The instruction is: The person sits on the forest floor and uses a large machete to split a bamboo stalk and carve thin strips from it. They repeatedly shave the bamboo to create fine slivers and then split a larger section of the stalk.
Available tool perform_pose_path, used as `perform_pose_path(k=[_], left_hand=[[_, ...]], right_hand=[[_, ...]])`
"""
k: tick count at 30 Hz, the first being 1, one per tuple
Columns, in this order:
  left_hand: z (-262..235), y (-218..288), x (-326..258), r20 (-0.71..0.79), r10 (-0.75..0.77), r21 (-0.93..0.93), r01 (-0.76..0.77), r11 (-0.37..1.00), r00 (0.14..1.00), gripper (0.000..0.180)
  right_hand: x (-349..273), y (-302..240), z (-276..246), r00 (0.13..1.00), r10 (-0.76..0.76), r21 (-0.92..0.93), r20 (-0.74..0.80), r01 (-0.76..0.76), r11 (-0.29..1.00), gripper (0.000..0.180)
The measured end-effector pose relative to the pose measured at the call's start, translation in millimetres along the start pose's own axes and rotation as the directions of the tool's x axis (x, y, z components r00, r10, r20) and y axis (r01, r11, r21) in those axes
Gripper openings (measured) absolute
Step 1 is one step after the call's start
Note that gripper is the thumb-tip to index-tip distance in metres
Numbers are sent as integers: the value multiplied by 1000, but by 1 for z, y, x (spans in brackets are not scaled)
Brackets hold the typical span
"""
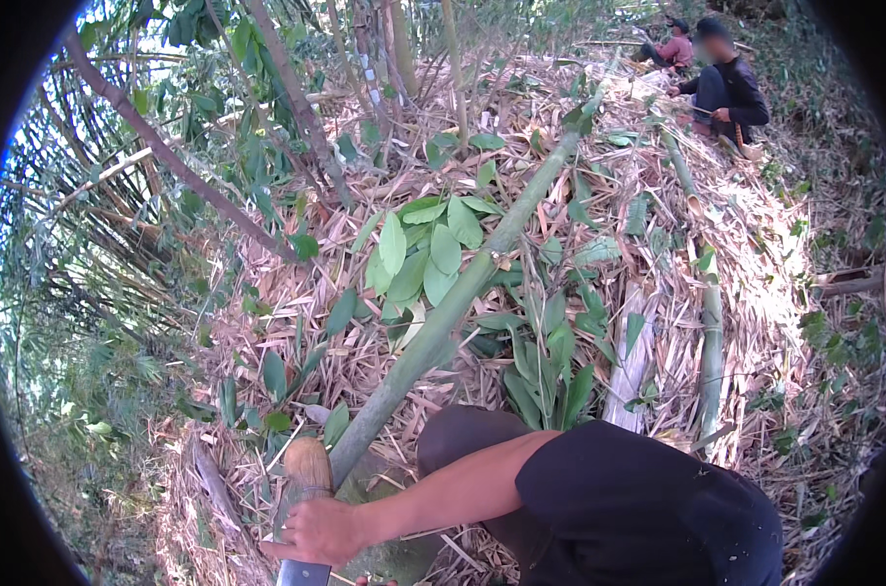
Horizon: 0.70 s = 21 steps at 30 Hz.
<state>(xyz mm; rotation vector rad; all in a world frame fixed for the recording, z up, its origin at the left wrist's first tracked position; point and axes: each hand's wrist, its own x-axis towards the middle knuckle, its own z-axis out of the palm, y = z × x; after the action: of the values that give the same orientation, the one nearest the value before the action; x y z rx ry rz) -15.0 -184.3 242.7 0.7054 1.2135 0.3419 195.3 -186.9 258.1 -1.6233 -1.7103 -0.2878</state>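
- One hand shows, our right hand (323,530), clenched on what looks like a wooden-handled chopping blade (304,508).
- Just beyond that grip lies the long green bamboo pole (443,317), stiff, smooth and probably heavy; hold near its cut end.
- Our left hand is out of sight.

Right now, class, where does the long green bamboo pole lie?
In the head view, the green bamboo pole runs diagonally from beside the wooden-handled knife at lower left up toward the two seated people, across dry leaf litter.
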Motion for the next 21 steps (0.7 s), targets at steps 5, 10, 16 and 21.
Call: perform_pose_path(k=[5, 10, 16, 21], left_hand=[[-11, -6, 15, -39, -98, -35, 96, 995, 994, 18], [-1, -9, 3, -38, -184, -61, 181, 981, 982, 21], [-17, -31, 19, 57, -173, -5, 174, 985, 983, 37], [-1, -37, 10, 33, -178, -15, 178, 984, 984, 35]], right_hand=[[-3, 4, 1, 999, 37, 4, 33, -37, 999, 67], [-5, 5, -6, 998, 43, 22, 54, -44, 999, 71], [-5, -1, -17, 945, 107, -2, 309, -112, 994, 93], [-18, 4, -29, 986, 69, 29, 152, -74, 997, 79]])
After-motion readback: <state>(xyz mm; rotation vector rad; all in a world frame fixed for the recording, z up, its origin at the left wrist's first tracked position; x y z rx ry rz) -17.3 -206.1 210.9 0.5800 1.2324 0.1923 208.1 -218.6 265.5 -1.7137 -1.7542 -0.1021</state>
